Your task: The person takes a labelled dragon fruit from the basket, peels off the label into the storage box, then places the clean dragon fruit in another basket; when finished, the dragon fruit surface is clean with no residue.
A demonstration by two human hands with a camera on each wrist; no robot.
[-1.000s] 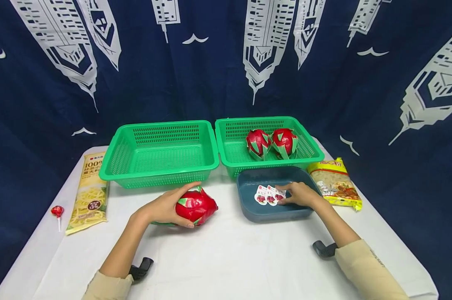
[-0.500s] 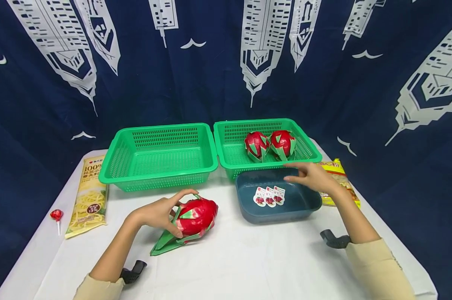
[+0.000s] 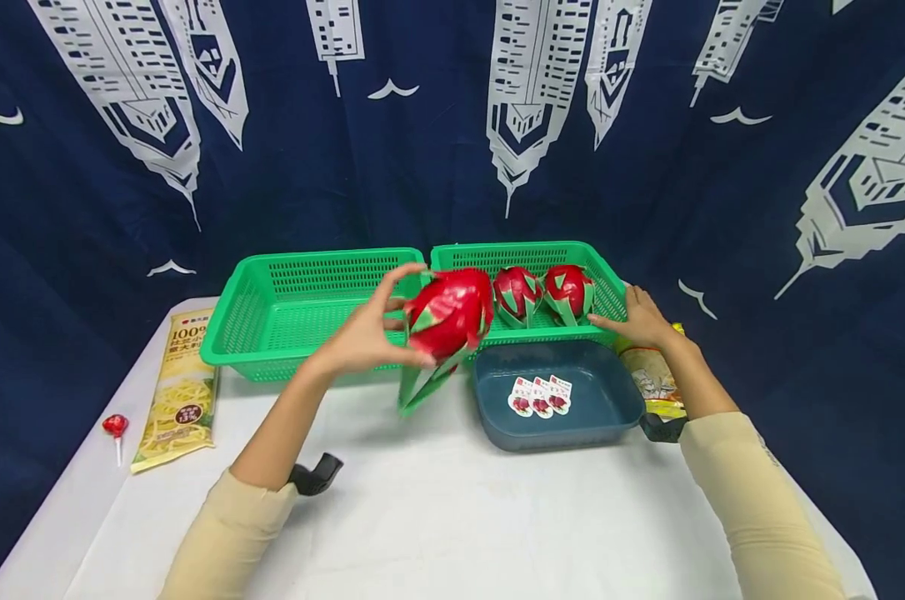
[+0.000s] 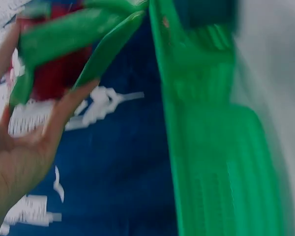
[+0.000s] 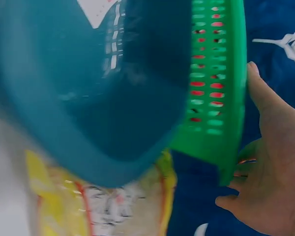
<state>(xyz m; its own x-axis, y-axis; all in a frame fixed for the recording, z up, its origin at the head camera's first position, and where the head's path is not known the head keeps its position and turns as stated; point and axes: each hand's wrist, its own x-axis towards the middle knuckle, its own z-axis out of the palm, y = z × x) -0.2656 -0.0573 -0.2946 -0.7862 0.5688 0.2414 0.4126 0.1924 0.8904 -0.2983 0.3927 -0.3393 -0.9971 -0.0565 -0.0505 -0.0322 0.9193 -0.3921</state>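
My left hand [image 3: 373,333] holds a red dragon fruit [image 3: 456,312] with green, leaf-like scales, thumb and fingers spread round its near end. The fruit is raised in front of where the two baskets meet, its long green tips hanging down. In the left wrist view the dragon fruit [image 4: 59,64] is blurred and partly cut off. My right hand [image 3: 640,317] is at the near right corner of the right green basket [image 3: 527,333], thumb extended along the front rim and fingers by the side. Two more dragon fruits [image 3: 568,292] sit inside that basket.
A second green basket [image 3: 317,354] stands at left. A dark blue tub [image 3: 553,437] with several fruit stickers [image 3: 540,396] sits before the right basket. A yellow noodle packet [image 3: 655,375] lies beside it. At far left are a pasta packet [image 3: 178,392] and a red lollipop [image 3: 115,425].
My left hand has lifted the dragon fruit off the table, up and to the right. My right hand has left the stickers in the tub and moved to the right basket's corner.
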